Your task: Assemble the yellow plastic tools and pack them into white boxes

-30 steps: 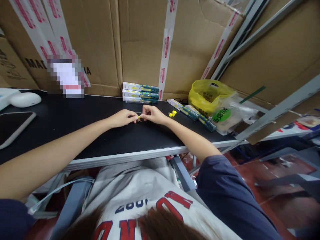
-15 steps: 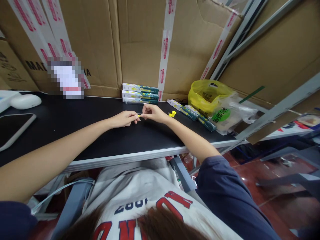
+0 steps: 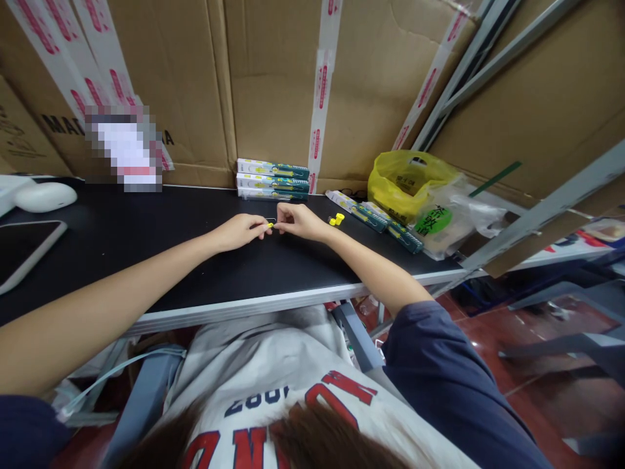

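Note:
My left hand (image 3: 238, 232) pinches a small yellow piece (image 3: 270, 225) between thumb and fingers, just above the black tabletop. Close against its far end is my right hand (image 3: 301, 223), thumb and fingertips pressed together; what lies between them is too small to make out. A thin, wire-like line shows beside the fingertips. To the right of my right hand, a few small yellow parts (image 3: 338, 219) rest on the table.
Behind my hands stands a stack of slim green-and-white boxes (image 3: 273, 172). More such boxes (image 3: 367, 217) lie at right, before a yellow plastic bag (image 3: 385, 179) and a clear bag (image 3: 442, 234). A phone-like device (image 3: 29, 251) and white rounded object (image 3: 46, 197) are left. Cardboard (image 3: 273, 85) walls the back.
The view has shifted slightly. Both hands stay together at nearly the same spot, and more of the yellow piece shows at the left fingertips.

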{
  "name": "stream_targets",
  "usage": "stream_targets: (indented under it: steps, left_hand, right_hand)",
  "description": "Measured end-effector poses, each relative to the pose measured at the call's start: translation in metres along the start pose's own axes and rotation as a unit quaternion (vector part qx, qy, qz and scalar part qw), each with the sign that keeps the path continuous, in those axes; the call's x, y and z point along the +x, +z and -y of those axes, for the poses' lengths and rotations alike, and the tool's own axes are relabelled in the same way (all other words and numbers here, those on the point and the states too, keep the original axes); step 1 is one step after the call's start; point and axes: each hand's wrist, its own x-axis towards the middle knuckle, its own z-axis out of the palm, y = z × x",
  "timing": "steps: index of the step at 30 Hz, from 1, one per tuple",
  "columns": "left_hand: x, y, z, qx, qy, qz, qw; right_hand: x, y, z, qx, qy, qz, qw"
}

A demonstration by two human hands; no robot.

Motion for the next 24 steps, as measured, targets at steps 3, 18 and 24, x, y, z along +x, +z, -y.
stream_targets:
  steps: [3,18,24]
  left_hand:
    - [0.000,0.001,0.001,0.023,0.004,-0.016,1.000]
    - [-0.001,0.004,0.004,0.108,0.012,-0.063,0.992]
    - [-0.003,0.007,0.005,0.123,0.001,-0.093,0.988]
  right_hand:
    - [-0.001,0.004,0.000,-0.016,0.004,-0.020,1.000]
    - [0.002,0.020,-0.005,0.008,0.062,-0.099,0.993]
    - [0.003,0.025,-0.004,-0.017,0.068,-0.135,0.988]
